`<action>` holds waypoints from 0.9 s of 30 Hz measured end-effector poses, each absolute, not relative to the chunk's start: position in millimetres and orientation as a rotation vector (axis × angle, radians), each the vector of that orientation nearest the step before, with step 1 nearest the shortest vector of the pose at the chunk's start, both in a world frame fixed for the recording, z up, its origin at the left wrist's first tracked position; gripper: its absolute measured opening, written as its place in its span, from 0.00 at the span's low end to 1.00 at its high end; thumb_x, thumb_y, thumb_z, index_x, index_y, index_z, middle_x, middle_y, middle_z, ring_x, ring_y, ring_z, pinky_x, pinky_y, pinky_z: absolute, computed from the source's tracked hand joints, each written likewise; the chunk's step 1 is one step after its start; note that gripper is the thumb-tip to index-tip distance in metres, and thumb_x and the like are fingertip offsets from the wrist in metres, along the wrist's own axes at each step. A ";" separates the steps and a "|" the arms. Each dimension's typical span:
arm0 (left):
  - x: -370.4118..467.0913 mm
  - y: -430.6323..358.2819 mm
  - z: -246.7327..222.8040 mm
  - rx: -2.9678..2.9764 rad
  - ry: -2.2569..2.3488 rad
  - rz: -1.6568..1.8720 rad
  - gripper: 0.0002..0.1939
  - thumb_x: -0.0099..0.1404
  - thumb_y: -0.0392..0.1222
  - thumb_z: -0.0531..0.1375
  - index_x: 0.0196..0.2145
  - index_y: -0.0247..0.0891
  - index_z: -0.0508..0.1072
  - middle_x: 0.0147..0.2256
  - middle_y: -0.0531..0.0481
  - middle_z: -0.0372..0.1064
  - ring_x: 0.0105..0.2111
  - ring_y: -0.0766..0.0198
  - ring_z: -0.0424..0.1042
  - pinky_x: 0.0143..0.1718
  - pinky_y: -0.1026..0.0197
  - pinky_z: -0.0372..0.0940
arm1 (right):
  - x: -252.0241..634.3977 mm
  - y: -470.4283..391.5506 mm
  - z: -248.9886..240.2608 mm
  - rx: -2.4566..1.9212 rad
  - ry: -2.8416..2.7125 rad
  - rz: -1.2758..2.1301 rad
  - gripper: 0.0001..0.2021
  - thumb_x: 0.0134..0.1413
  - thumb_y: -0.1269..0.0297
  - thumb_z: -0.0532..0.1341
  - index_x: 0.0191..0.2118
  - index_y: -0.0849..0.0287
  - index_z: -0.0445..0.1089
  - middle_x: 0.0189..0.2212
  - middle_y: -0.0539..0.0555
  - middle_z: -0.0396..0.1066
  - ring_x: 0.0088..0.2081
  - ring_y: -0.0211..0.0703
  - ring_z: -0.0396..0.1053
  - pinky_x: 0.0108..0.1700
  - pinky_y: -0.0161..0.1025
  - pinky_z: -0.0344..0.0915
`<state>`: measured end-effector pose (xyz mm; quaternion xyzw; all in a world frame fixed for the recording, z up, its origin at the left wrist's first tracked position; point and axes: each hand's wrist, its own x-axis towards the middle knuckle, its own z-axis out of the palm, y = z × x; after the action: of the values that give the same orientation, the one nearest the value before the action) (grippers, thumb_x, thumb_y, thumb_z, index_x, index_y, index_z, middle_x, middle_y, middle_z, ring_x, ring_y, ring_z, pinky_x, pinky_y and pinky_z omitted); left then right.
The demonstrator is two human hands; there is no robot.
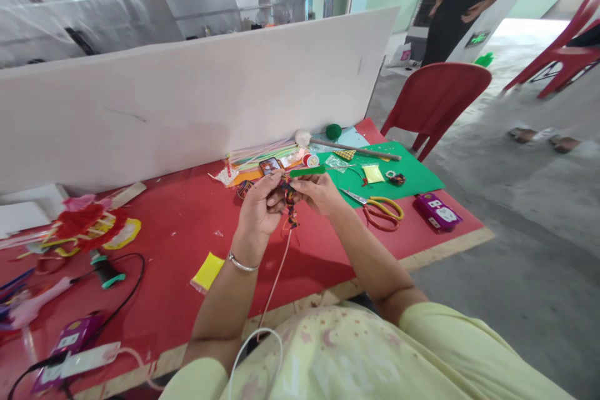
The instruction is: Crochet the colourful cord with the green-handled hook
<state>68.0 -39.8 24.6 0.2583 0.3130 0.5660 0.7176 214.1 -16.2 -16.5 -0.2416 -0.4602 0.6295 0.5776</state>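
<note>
My left hand (259, 211) pinches the upper end of a knitted or crocheted strip (290, 209) of dark yarn flecked with orange and red. The fingers of my right hand (319, 192) are closed at the strip's other side. A flat green handle (307, 171), like that of a crochet hook, sticks out over my right fingers; its tip is hidden. The strip hangs down between both hands, above the red table. Beside my left fingertips lies a small ball of dark multicoloured yarn (244, 189). Behind my hands is a smartphone (269, 166) with its screen lit.
Scissors (375, 205) with yellow and red handles and a purple power socket (438, 211) lie right. A yellow packet (207, 270) is near my left forearm. A glue gun (105, 269) and cables lie left. A white board (197, 106) bounds the back; a person (462, 0) stands beyond.
</note>
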 end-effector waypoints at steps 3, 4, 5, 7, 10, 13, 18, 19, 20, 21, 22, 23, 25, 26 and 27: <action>70.6 -41.6 25.7 0.628 0.736 1.341 0.14 0.49 0.37 0.76 0.34 0.33 0.80 0.20 0.61 0.63 0.14 0.82 0.51 0.13 0.76 0.43 | 214.5 -17.3 -16.3 -0.585 -1.106 1.425 0.17 0.44 0.54 0.78 0.34 0.60 0.77 0.26 0.47 0.75 0.24 0.32 0.69 0.25 0.30 0.70; 71.3 -42.2 25.9 0.647 0.748 1.362 0.14 0.49 0.37 0.76 0.34 0.33 0.80 0.20 0.61 0.63 0.14 0.82 0.52 0.13 0.76 0.43 | 214.5 -17.5 -16.3 -0.584 -1.113 1.412 0.17 0.45 0.55 0.77 0.34 0.60 0.77 0.26 0.47 0.75 0.24 0.32 0.70 0.25 0.30 0.70; 71.7 -42.8 26.1 0.664 0.757 1.374 0.14 0.49 0.38 0.76 0.33 0.33 0.81 0.20 0.60 0.63 0.14 0.82 0.52 0.13 0.76 0.43 | 214.5 -17.6 -16.3 -0.582 -1.118 1.406 0.16 0.45 0.55 0.77 0.35 0.59 0.77 0.26 0.47 0.75 0.24 0.32 0.70 0.25 0.30 0.70; 72.2 -43.6 26.2 0.687 0.767 1.389 0.13 0.49 0.38 0.76 0.33 0.33 0.82 0.20 0.60 0.64 0.14 0.82 0.52 0.13 0.76 0.43 | 214.2 -17.6 -16.1 -0.583 -1.118 1.405 0.17 0.43 0.55 0.78 0.34 0.59 0.76 0.26 0.46 0.75 0.23 0.33 0.70 0.24 0.31 0.70; 72.6 -44.1 25.8 0.717 0.783 1.416 0.12 0.49 0.37 0.76 0.33 0.34 0.83 0.20 0.59 0.64 0.14 0.82 0.53 0.13 0.75 0.43 | 213.3 -17.9 -14.9 -0.619 -1.099 1.417 0.19 0.41 0.52 0.78 0.34 0.59 0.76 0.25 0.47 0.75 0.22 0.33 0.70 0.24 0.31 0.70; 72.9 -43.8 24.6 0.768 0.794 1.462 0.11 0.49 0.37 0.76 0.32 0.34 0.84 0.21 0.58 0.66 0.14 0.81 0.53 0.13 0.74 0.44 | 212.3 -18.3 -13.6 -0.639 -1.078 1.416 0.21 0.39 0.49 0.78 0.32 0.59 0.76 0.23 0.47 0.75 0.22 0.34 0.70 0.24 0.32 0.70; 73.9 -43.3 20.8 0.842 0.786 1.493 0.10 0.51 0.38 0.76 0.32 0.34 0.85 0.20 0.57 0.65 0.14 0.81 0.52 0.13 0.74 0.44 | 212.0 -20.1 -11.1 -0.655 -1.114 1.396 0.20 0.40 0.50 0.78 0.32 0.59 0.76 0.23 0.46 0.74 0.22 0.33 0.69 0.25 0.33 0.70; 74.2 -43.3 20.1 0.856 0.787 1.504 0.10 0.51 0.38 0.76 0.32 0.34 0.85 0.20 0.57 0.65 0.14 0.81 0.52 0.13 0.74 0.44 | 212.4 -21.1 -9.8 -0.659 -1.133 1.384 0.20 0.41 0.50 0.78 0.32 0.59 0.76 0.23 0.46 0.74 0.22 0.33 0.69 0.26 0.33 0.70; 74.4 -43.3 19.5 0.869 0.790 1.513 0.09 0.52 0.38 0.75 0.33 0.34 0.85 0.20 0.57 0.65 0.14 0.81 0.51 0.14 0.74 0.44 | 213.1 -22.2 -8.1 -0.664 -1.159 1.371 0.19 0.42 0.50 0.77 0.31 0.60 0.76 0.22 0.46 0.73 0.22 0.33 0.69 0.26 0.32 0.70; 74.4 -43.3 19.2 0.878 0.795 1.521 0.09 0.52 0.38 0.75 0.32 0.34 0.85 0.21 0.56 0.66 0.14 0.81 0.51 0.14 0.73 0.44 | 214.1 -23.4 -6.2 -0.670 -1.185 1.356 0.19 0.43 0.51 0.77 0.31 0.60 0.75 0.22 0.46 0.72 0.22 0.32 0.68 0.25 0.32 0.68; 74.1 -43.2 19.0 0.886 0.801 1.528 0.08 0.53 0.37 0.75 0.32 0.34 0.85 0.21 0.56 0.67 0.14 0.81 0.51 0.14 0.73 0.44 | 215.5 -24.4 -4.3 -0.678 -1.205 1.338 0.19 0.43 0.51 0.77 0.30 0.59 0.74 0.21 0.45 0.71 0.21 0.31 0.66 0.24 0.31 0.66; 73.6 -42.9 19.1 0.893 0.809 1.534 0.07 0.53 0.37 0.75 0.32 0.34 0.85 0.22 0.55 0.68 0.15 0.81 0.51 0.14 0.73 0.44 | 217.3 -25.1 -2.5 -0.686 -1.209 1.326 0.19 0.42 0.52 0.78 0.30 0.59 0.73 0.21 0.44 0.70 0.21 0.30 0.65 0.23 0.29 0.63; 71.6 -42.1 19.9 0.920 0.825 1.539 0.06 0.52 0.36 0.75 0.30 0.35 0.85 0.23 0.54 0.70 0.16 0.80 0.53 0.15 0.72 0.47 | 221.1 -25.3 -0.3 -0.687 -1.161 1.362 0.21 0.42 0.50 0.78 0.32 0.57 0.71 0.20 0.42 0.67 0.19 0.28 0.61 0.19 0.28 0.55; 70.3 -41.7 20.6 0.943 0.831 1.541 0.06 0.52 0.36 0.75 0.30 0.36 0.85 0.23 0.54 0.71 0.16 0.79 0.55 0.16 0.72 0.49 | 222.8 -24.7 0.1 -0.685 -1.128 1.413 0.22 0.43 0.48 0.77 0.33 0.56 0.70 0.19 0.41 0.66 0.18 0.28 0.61 0.18 0.27 0.52; 68.9 -41.2 21.4 0.969 0.836 1.540 0.06 0.52 0.35 0.76 0.29 0.36 0.85 0.24 0.53 0.72 0.17 0.78 0.56 0.17 0.72 0.50 | 224.0 -24.0 0.0 -0.686 -1.097 1.476 0.22 0.44 0.46 0.76 0.33 0.56 0.69 0.19 0.41 0.65 0.17 0.29 0.62 0.17 0.28 0.51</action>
<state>68.9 -41.2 21.4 0.4077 0.3514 0.6477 0.5392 224.0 -24.0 0.0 -0.2904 -0.4645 0.6250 0.5561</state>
